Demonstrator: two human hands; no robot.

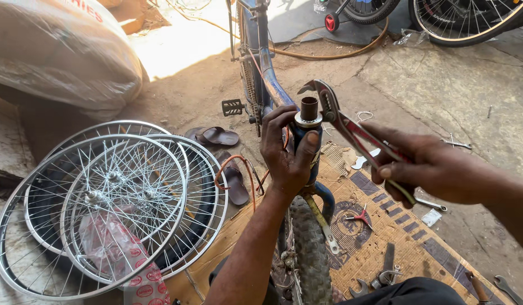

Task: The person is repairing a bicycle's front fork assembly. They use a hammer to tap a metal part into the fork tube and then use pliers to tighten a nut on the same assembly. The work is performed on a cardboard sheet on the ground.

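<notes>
Steel locknut (308, 119) atop the blue bicycle's head tube (304, 141), gripped by red-handled pliers (352, 131) that the right hand (425, 164) squeezes shut, left hand (287, 152) wrapped round the tube: headset adjusting in hand, next likely a steady turn without slipping.

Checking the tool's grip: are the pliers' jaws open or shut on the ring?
Open, set around the ring: the pliers in the right hand show a gap between jaws.

Sunlit cracked concrete floor (442, 85), flattened cardboard mat (380, 226).
</notes>
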